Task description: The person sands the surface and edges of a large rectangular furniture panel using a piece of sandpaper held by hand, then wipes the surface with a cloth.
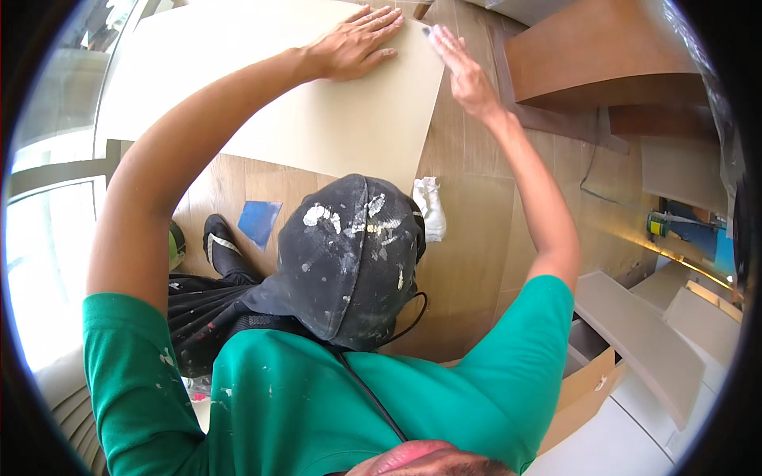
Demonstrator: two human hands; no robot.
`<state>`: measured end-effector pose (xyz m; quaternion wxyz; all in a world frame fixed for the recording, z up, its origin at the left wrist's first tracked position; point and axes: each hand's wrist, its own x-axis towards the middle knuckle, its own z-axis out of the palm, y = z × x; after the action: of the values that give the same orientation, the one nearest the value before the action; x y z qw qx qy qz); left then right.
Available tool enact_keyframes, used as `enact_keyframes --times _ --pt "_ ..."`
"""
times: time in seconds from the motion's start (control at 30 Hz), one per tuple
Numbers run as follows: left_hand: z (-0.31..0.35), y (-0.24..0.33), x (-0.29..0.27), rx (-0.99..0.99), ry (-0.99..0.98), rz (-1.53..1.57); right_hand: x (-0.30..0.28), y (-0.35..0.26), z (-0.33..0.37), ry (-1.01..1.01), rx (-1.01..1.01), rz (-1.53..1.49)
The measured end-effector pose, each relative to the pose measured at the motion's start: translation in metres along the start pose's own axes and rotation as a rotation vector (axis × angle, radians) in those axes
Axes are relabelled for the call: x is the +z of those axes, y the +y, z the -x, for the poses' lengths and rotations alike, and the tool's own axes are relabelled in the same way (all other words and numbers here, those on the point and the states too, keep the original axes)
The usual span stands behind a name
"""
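Note:
A large pale cream board [349, 127] lies in front of me. My left hand [353, 44] rests flat on its top near the far right corner, fingers stretched out. At the board's right edge, my right hand [464, 71] has its whitish, dusty fingers pressed together, slightly smeared by motion. They hold a small grey piece [429, 32] against that edge; it looks like folded sandpaper, mostly hidden by the fingers.
My dark, paint-spotted knee [341, 262] is just below the board. A blue sheet [259, 222] and a crumpled white cloth [429, 208] lie on the wood-look floor [476, 238]. Brown curved furniture [603, 55] stands at the right; a cable [591, 170] runs nearby. Loose panels [643, 341] lean lower right.

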<state>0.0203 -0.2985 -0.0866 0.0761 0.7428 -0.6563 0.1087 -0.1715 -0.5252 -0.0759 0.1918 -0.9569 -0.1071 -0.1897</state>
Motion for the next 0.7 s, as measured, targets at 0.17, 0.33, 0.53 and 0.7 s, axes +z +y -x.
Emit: enact_keyframes --times 0.17,0.33,0.53,0.7 --pt "0.006 0.001 -0.003 -0.004 0.017 0.096 -0.007 -0.039 0.022 -0.089 -0.004 -0.101" --pt "-0.004 0.001 -0.014 0.023 -0.003 0.285 -0.015 -0.017 0.015 -0.088 0.042 -0.065" --pt "0.003 0.003 0.007 -0.059 -0.015 -0.006 -0.003 -0.041 0.020 -0.070 0.090 -0.171" --pt "-0.004 0.001 -0.012 0.030 0.028 0.283 -0.011 -0.016 0.009 -0.035 0.122 -0.128"
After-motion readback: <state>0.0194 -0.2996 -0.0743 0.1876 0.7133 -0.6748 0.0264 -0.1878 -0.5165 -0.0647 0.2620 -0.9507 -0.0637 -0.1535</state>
